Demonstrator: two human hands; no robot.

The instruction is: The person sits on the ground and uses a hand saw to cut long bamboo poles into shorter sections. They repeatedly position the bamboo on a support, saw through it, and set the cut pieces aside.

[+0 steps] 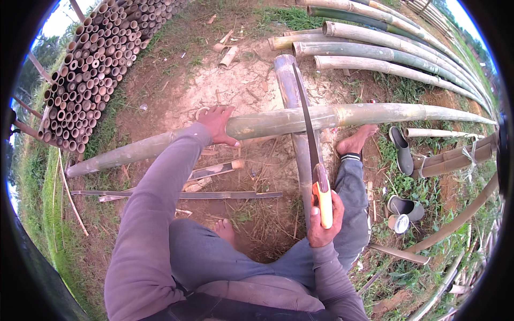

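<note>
A long green bamboo pole [375,113] lies across a shorter bamboo log [286,80] on bare ground. My left hand [218,123] presses down on the pole, fingers spread over its top. My right hand [323,216] grips the orange handle of a curved hand saw [306,120], whose blade rests across the pole just right of my left hand. My bare right foot [356,140] sits against the pole near the blade. My other bare foot [227,231] is tucked under my leg.
A stack of cut bamboo tubes [88,69] stands at the upper left. Several long poles [385,51] lie at the upper right. Grey shoes [401,152] and a small cup [399,223] sit on grass to the right. Split strips [176,194] lie on the ground.
</note>
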